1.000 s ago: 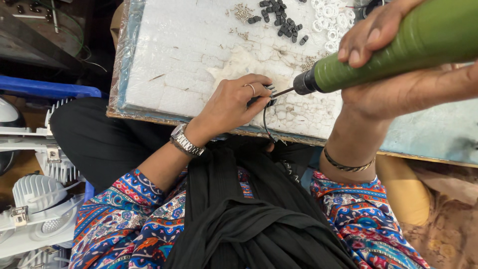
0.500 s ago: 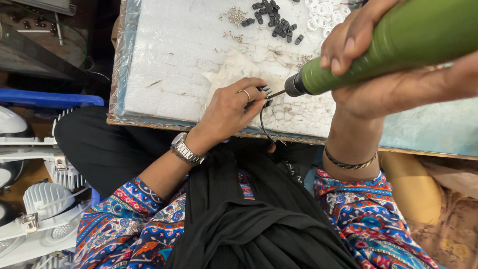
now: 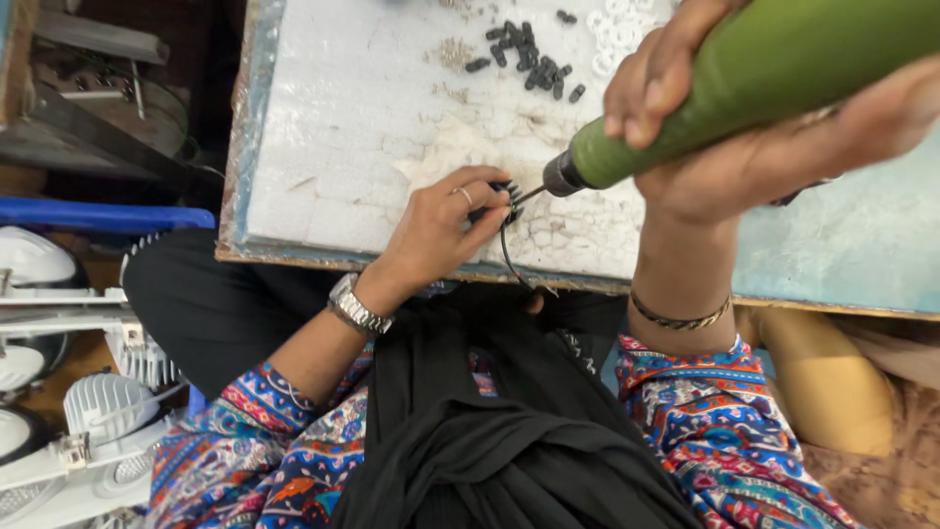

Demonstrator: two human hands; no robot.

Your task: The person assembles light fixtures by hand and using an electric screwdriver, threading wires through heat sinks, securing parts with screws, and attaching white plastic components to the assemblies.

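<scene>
1. The right hand (image 3: 744, 157) is gripping one green power screwdriver (image 3: 744, 73), fingers wrapped fully round its barrel; the dark bit at the tool's tip is pointing down and to the left.
2. The left hand (image 3: 441, 230) is pinching one small black finned part (image 3: 506, 194) between narrowly closed fingertips, pressing it against the worktop (image 3: 333, 137); the bit is meeting this part. One ring is showing on a finger, and one metal watch (image 3: 354, 306) is circling the wrist.
3. One thin black wire (image 3: 509, 257) is looping from the part toward the worktop's near edge.
4. One bracelet (image 3: 681, 318) is sitting on the right wrist.
5. About a dozen small black pieces (image 3: 529, 54) are lying loosely clustered farther up the worktop, well apart from the hands; beside them, white rings (image 3: 612, 34) are lying in a group too blurred to count.
6. The worktop is showing a white, pitted foam face with a pale blue border.
7. To the left, on the floor, several white finned lamp housings (image 3: 98, 407) are lying beside one blue bar (image 3: 98, 214).
</scene>
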